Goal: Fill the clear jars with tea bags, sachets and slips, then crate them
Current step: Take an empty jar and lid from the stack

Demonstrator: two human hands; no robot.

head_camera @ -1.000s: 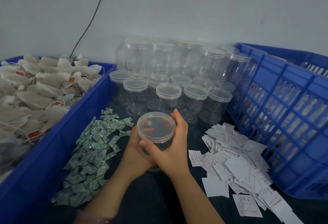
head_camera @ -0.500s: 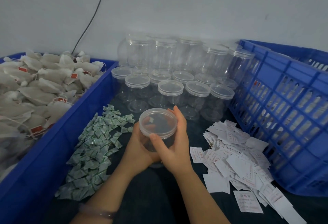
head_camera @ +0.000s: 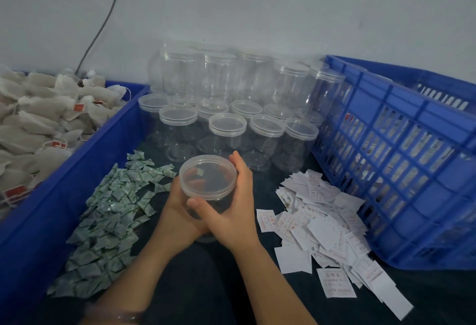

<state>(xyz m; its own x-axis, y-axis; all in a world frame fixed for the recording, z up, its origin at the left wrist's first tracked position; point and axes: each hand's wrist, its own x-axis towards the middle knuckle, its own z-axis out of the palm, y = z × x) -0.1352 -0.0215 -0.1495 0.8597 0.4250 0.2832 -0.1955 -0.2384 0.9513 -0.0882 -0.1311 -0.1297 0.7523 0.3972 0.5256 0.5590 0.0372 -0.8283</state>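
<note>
Both your hands are on one clear jar (head_camera: pixel 219 202), just in front of you at the middle of the dark worktop (head_camera: pixel 219 288). Your left hand (head_camera: pixel 175 206) wraps it from the left, and its fingertips show reddish through the lid (head_camera: pixel 206 167) on the far side. Your right hand (head_camera: pixel 231 219) clasps it from the right, thumb laid across the near wall, fingers curled up along the lid's right rim. The lid is on and faces up towards you. Whether the base sits on the worktop, I can't tell; your hands cover it.

Behind the jar, towards the back edge, stands the cluster of capped jars (head_camera: pixel 226 123). The front row is low, with taller stacks behind it against the wall (head_camera: pixel 257 2).

Along the left edge runs a solid blue bin (head_camera: pixel 103 149) heaped with tea bags (head_camera: pixel 46 118), red tags showing here and there. Just right of it, green-and-white sachets (head_camera: pixel 110 216) spill in a long drift from beside the jars down to the front edge, close by your left wrist.

To your right lies a loose pile of white slips (head_camera: pixel 324 229) with red print, some touching the foot of the blue slatted crate (head_camera: pixel 401 159). That crate fills the right edge and sits tilted.

A dark cable (head_camera: pixel 103 23) runs down the wall behind the bin.
</note>
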